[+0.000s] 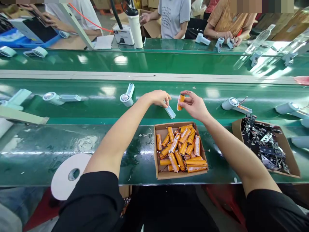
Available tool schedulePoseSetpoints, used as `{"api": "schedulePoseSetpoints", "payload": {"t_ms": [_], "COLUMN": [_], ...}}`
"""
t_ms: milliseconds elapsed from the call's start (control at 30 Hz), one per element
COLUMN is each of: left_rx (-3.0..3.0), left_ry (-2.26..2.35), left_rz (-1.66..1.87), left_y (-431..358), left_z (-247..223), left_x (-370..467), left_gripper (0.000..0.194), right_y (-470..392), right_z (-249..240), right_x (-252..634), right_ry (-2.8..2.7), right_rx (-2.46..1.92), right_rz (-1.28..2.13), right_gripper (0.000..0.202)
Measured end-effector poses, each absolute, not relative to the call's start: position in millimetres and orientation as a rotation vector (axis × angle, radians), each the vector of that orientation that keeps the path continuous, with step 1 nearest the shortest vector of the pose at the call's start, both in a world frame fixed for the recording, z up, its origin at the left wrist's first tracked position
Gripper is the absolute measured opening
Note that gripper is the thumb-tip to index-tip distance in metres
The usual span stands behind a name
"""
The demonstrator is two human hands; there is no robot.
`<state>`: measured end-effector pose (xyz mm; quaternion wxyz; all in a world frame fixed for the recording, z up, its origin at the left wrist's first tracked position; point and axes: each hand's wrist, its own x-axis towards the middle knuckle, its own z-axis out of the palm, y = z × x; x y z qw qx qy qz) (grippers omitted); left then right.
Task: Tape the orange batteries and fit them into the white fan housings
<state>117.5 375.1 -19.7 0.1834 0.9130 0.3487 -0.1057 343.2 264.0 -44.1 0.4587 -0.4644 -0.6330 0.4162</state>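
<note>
My left hand [158,96] grips one end of a pale blue fan housing [170,111] that slants down toward the near edge of the green conveyor belt [96,109]. My right hand [194,104] pinches an orange battery cell [180,102] with thin wires, held upright just right of the housing. Directly below both hands stands an open cardboard box [158,175] filled with several more orange cells.
More pale blue fan housings lie along the belt, at the left [60,98], the middle [127,96] and the right [235,104]. A cardboard box of dark circuit boards [288,156] stands at right. A white tape roll [70,175] lies at lower left. Other people work across the far belt.
</note>
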Motion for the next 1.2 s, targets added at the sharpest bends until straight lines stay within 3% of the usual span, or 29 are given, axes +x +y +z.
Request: {"api": "schedulePoseSetpoints", "payload": {"t_ms": [167,433,800,900,1000,1067,1200], "left_rx": [2.504,2.370,2.275,2.312,2.312,2.190,2.060], "left_ry": [1.304,1.483,1.424,1.390,1.849,2.161,2.194], "left_rz": [-0.083,0.080,0.174,0.309,0.445,0.290,-0.017], "left_y": [377,368,363,362,361,361,360], "left_z": [-21,-31,-35,-31,-28,-26,-24], "left_x": [128,149,162,135,84,48,-10], "left_gripper": [0.031,0.026,0.022,0.029,0.057,0.071,0.053], "right_y": [273,272,293,295,297,297,296], "right_z": [-43,-34,-49,-50,-51,-51,-55], "right_x": [322,309,306,308,310,310,317], "right_ry": [-1.839,-2.520,-2.776,-2.785,-2.791,-2.801,-2.839], "right_rx": [-1.306,-1.886,-1.825,-1.834,-1.831,-1.814,-1.744], "right_rz": [0.928,0.320,0.293,0.258,0.241,0.235,0.230], "right_gripper": [0.042,0.054,0.041,0.042,0.045,0.044,0.042]}}
